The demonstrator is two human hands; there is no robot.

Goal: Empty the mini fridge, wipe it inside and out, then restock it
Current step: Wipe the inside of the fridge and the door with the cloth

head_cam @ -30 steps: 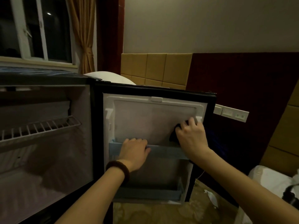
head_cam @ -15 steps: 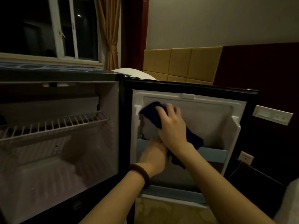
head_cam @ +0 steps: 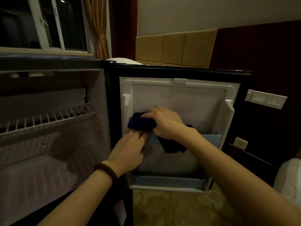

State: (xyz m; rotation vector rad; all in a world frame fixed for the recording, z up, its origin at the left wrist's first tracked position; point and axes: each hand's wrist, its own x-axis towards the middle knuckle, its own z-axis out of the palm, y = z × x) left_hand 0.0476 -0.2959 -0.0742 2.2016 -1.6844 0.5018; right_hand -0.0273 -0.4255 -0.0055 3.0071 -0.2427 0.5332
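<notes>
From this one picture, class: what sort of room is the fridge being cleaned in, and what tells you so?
Most likely a hotel bedroom. Padded wall panels run like a headboard, white bedding shows at the right edge, and a mini fridge stands beside a curtained window.

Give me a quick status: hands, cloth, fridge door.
Right hand grips blue cloth against inner door panel. Left hand on upper door shelf. Fridge empty, nothing blocking.

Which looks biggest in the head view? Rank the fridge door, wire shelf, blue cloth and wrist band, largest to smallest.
1. fridge door
2. wire shelf
3. blue cloth, partly hidden under the right hand
4. wrist band

The band sits nearer the camera, yet looks smallest.
</notes>
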